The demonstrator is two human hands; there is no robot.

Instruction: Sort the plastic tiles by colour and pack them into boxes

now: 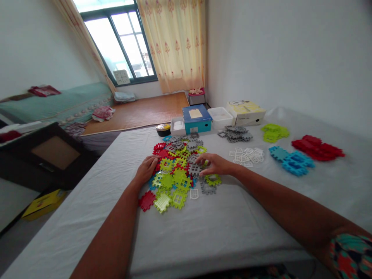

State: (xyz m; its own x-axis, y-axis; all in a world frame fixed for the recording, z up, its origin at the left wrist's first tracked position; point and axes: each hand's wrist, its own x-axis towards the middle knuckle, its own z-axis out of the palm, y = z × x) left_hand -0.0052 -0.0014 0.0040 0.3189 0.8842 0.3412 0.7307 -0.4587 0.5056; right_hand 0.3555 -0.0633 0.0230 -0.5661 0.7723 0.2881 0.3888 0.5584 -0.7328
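Here, the left hand (147,168) lies spread on the mixed tile pile (174,176), seemingly steadying it; the right hand (214,164) curls fingertips onto a grey tile (194,169), grip unclear.

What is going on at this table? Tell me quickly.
A person has both hands on a mixed pile of coloured plastic tiles on the white-covered table. The left hand lies flat on the pile's left edge. The right hand has its fingertips on a grey tile; whether it grips it is unclear. To the right lie a grey heap, lime heap, white heap, blue heap and red heap. Boxes stand along the far edge.
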